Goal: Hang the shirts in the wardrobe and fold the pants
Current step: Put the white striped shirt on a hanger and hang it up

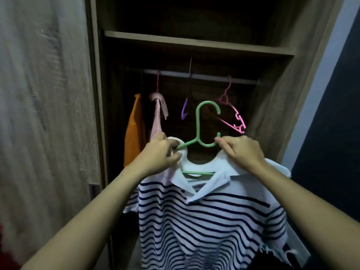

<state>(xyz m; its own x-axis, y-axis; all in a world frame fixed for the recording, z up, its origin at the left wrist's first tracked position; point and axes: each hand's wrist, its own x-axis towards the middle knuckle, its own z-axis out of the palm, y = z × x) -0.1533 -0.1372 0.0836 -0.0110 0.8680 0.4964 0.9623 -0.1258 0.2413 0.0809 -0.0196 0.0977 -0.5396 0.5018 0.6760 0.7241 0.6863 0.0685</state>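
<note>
Green hanger (197,122) half buried in striped shirt (204,221), collar pinched by fingers of left hand (157,154) and right hand (241,151); hem cut off.

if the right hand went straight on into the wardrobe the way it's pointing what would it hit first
Probably the empty pink plastic hanger hanging tilted just beyond the right hand; depth is unclear, so it could pass beneath it.

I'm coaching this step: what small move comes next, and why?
Probably raise the green hanger to the rail: the striped shirt already sits on it, the left hand and right hand grip its shoulders, and its hook is below the rail.
</note>
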